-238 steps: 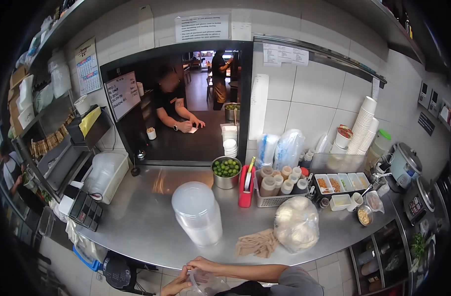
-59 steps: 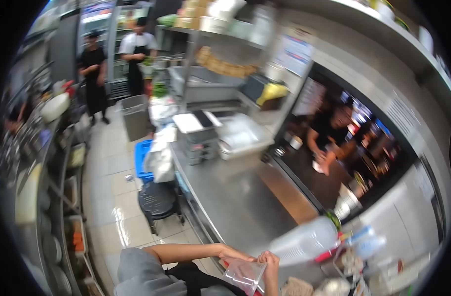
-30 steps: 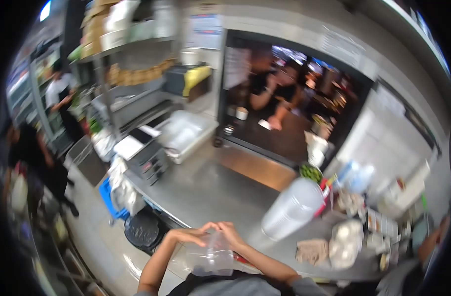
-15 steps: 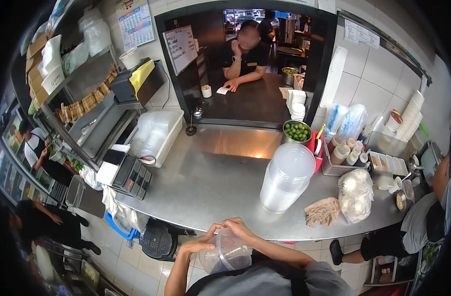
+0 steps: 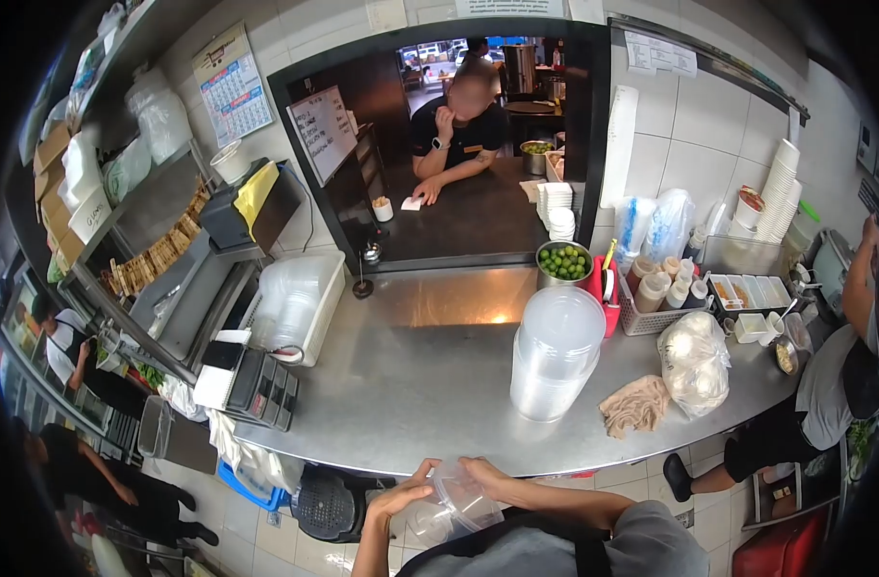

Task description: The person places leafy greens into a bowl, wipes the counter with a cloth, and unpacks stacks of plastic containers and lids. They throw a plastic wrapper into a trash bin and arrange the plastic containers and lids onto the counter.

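Observation:
In front of my body, below the counter's near edge, I hold a clear plastic tub (image 5: 449,512) tilted on its side. My left hand (image 5: 403,490) grips its left side, fingers curled at the rim. Around the upper right edge closes my right hand (image 5: 489,479). Part of the tub is hidden by my fingers and lower down by my apron. On the steel counter (image 5: 401,385) ahead stands a tall stack of similar translucent tubs (image 5: 553,361). A crumpled beige cloth (image 5: 635,406) lies to the right of that stack.
A bowl of green limes (image 5: 564,262), a basket of sauce bottles (image 5: 660,293) and a knotted plastic bag (image 5: 694,361) line the right side. At left are a white bin (image 5: 329,313) and small drawers (image 5: 266,389). One person leans at the hatch; others stand left and right.
My hands have moved apart along the tub's rim; their fingers nearly met before. My head view has shifted slightly.

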`<action>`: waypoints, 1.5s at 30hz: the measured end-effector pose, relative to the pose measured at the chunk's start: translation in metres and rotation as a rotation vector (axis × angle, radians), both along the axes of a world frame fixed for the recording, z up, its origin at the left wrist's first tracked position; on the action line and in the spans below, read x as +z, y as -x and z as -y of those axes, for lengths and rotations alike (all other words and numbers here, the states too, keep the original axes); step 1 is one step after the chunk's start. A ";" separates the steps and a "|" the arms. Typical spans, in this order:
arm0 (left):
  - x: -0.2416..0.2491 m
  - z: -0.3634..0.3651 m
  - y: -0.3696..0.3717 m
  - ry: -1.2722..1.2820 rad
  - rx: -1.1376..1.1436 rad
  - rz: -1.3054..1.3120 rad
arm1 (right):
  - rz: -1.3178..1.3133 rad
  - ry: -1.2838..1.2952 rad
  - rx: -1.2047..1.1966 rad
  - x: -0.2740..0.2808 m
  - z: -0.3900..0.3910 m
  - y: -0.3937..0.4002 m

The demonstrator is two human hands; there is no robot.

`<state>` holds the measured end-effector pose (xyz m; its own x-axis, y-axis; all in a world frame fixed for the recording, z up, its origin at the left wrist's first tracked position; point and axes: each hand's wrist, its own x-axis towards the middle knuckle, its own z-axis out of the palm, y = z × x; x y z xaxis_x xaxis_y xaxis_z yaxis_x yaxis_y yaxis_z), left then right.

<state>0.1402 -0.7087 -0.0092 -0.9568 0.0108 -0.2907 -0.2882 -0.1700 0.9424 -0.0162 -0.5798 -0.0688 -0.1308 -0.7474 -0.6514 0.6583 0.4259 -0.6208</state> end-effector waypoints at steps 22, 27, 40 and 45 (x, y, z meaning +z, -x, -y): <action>0.042 -0.009 -0.003 0.115 0.050 -0.046 | 0.128 -0.036 -0.141 -0.014 0.008 -0.001; 0.054 -0.007 -0.005 0.344 -0.048 -0.170 | -0.181 0.088 -0.005 0.034 0.016 0.016; 0.065 -0.018 0.023 0.253 -0.037 -0.139 | -0.225 0.124 -0.024 0.064 -0.007 0.021; 0.054 -0.014 0.029 0.260 -0.074 -0.187 | -0.078 0.090 -0.007 0.038 -0.009 0.026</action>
<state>0.1107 -0.6942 0.0444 -0.9933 0.0308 -0.1117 -0.1082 0.0979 0.9893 -0.0426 -0.5708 -0.0309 -0.1837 -0.8012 -0.5695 0.6093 0.3619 -0.7056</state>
